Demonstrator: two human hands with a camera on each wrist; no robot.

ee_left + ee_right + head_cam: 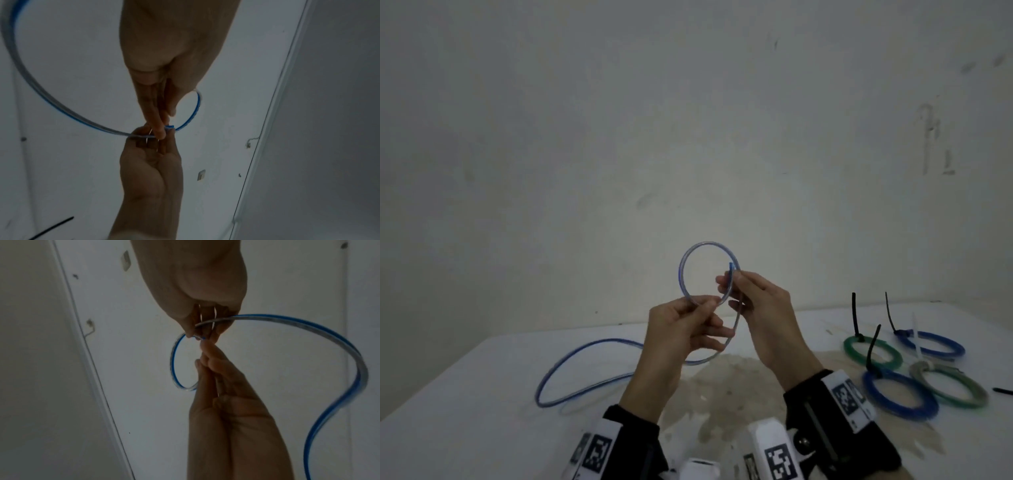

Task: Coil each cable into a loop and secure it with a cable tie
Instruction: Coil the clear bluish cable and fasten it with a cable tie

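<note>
Above the white tabletop (465,394), both hands are raised and work one blue-and-clear cable (683,270); a single round loop of it stands up in the air between them, while the remaining length drops from the hands and trails in a long curve across the tabletop to the left. The left hand (681,329) pinches the lower part of the loop, its fingers (710,320) curled round the cable; the right hand (760,308) grips the loop's right side between thumb and fingers, where the cable's cut blue end pokes up just above the thumb. In the wrist views the two hands meet fingertip to fingertip at the crossing of the loop (these pictures are dim, so finer detail of the grasp is hard to read). To the right on the tabletop lie four finished coils, each bound with a tie: a green coil (873,353), a blue coil (900,397) just in front of it, a second blue coil (931,346) farther back, and a grey-green coil (950,385) overlapping the near blue one; black tie tails stick upward from three of them, a pale one from the fourth. A loose black cable tie (1002,390) lies at the right edge.
</note>
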